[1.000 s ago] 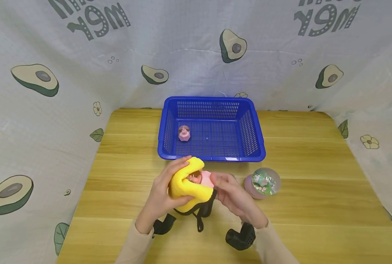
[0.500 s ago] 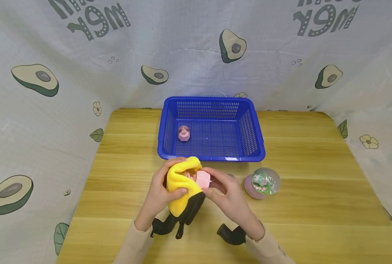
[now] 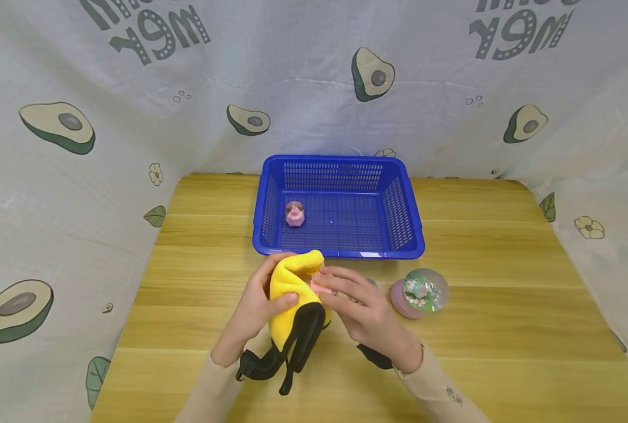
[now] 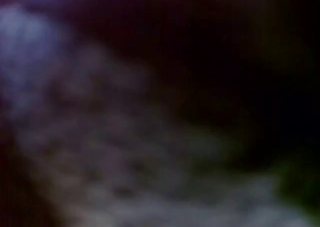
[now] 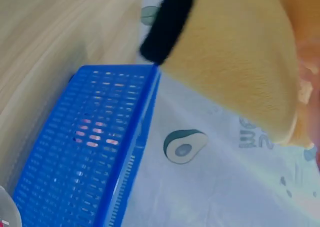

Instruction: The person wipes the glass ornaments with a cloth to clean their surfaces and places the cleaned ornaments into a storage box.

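In the head view my left hand (image 3: 252,308) grips a yellow cloth (image 3: 287,285) with a black border and a hanging loop, bunched over the table. The cloth folds around a small snow globe (image 3: 320,286) with a pink base; its dome is hidden in the fold. My right hand (image 3: 372,311) holds that pink base from the right, fingers covering most of it. The yellow cloth (image 5: 230,57) fills the upper right of the right wrist view. The left wrist view is dark and blurred.
A blue plastic basket (image 3: 340,254) stands behind the hands, with a small pink snow globe (image 3: 295,215) at its left inside. Right of my right hand, a larger snow globe (image 3: 425,292) with a lilac base lies tilted on the wooden table (image 3: 504,329). An avocado-print curtain (image 3: 314,88) hangs behind.
The cloth has swung so its black border hangs down toward the front. The pink base has turned and sunk into the fold, and my right fingers now cover more of it.
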`<state>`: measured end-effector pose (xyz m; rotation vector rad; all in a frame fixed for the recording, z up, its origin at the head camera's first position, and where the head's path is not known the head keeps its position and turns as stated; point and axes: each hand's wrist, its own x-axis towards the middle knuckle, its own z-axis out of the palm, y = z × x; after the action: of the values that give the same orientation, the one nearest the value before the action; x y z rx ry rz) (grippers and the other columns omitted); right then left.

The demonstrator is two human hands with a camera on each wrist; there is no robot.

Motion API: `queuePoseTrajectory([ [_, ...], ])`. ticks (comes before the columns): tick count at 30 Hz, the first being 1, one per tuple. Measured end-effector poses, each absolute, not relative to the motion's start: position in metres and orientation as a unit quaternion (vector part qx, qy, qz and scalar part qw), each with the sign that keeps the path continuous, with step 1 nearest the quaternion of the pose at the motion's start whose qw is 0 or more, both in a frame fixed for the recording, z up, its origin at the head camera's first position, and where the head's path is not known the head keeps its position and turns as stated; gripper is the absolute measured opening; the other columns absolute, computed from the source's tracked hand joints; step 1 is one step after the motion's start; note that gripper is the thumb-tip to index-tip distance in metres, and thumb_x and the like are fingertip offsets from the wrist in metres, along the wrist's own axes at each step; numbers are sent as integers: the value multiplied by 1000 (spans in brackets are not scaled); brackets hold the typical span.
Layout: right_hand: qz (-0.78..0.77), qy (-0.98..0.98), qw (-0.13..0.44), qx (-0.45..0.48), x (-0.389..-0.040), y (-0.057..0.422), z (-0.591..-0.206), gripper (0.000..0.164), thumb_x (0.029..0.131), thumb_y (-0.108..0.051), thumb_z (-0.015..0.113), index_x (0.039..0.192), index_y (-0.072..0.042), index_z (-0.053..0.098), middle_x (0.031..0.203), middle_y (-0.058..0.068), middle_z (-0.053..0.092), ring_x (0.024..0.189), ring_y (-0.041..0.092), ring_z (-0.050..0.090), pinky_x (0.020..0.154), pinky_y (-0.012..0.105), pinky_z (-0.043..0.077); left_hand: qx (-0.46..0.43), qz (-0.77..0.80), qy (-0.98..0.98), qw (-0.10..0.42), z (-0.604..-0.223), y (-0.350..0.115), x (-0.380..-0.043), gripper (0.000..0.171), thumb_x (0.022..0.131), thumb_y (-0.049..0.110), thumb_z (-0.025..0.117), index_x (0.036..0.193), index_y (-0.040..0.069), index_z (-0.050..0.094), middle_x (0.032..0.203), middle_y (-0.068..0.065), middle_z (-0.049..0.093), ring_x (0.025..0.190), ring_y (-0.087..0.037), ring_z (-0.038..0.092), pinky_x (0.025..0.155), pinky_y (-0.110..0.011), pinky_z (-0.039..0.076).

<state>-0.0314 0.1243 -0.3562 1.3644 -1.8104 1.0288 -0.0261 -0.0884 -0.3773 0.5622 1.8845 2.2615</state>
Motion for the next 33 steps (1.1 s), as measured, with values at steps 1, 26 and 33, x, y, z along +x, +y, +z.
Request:
queuePoseTrajectory([
  [1, 384, -686, 328, 523, -31, 125, -357, 19, 97, 1, 48, 106, 1, 65, 111, 24, 59, 103, 36, 59, 92, 37, 49, 185, 756, 623, 81, -377, -89, -27, 63, 85, 29, 72, 131, -3, 44, 115, -16, 52, 92, -23, 55, 76, -28, 52],
  [26, 540, -656, 279, 447, -27, 125, -375, 30, 86, -13, 72, 111, 4, 66, 107, 26, 57, 101, 30, 59, 92, 29, 48, 233, 720, 653, 28, -365, -82, -26, 32, 87, 22, 68, 113, 4, 59, 115, -11, 59, 108, -30, 54, 87, -35, 49],
  [33, 627, -644, 205, 388, -20, 124, -373, 38, 82, -14, 76, 112, 7, 63, 109, 23, 58, 105, 25, 57, 91, 29, 48, 276, 702, 655, -44, -362, -80, -25, 34, 86, 29, 69, 107, 4, 60, 112, -12, 62, 109, -31, 54, 89, -38, 48],
])
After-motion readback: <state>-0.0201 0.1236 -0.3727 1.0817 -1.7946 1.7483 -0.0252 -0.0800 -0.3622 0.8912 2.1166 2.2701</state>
